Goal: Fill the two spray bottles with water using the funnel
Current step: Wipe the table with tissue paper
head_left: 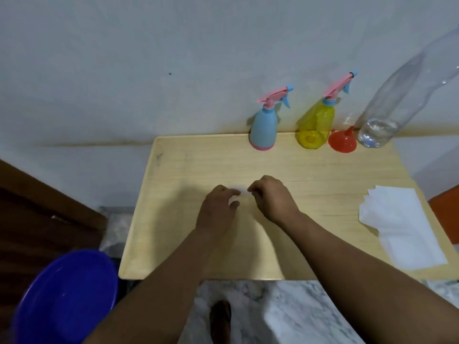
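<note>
I see both hands meeting at the middle of the wooden table (198,155): my left hand (218,209) and right hand (270,197) have their fingers curled around a small white scrap (237,192), probably tissue, pinched between them; it is too blurred to say more. Neither hand holds any of the task's things. Those stand along the far edge, right of my hands: the blue spray bottle (264,127), then the yellow spray bottle (315,124), the red funnel (342,141) lying mouth-down with its spout up, and the large clear water bottle (397,95) with a little water in it, upright and leaning in the lens. Both trigger caps are still on. The row lies far and rightward of the grip, so my right hand is nearer; I judge it should reach there once the scrap is set down.
</note>
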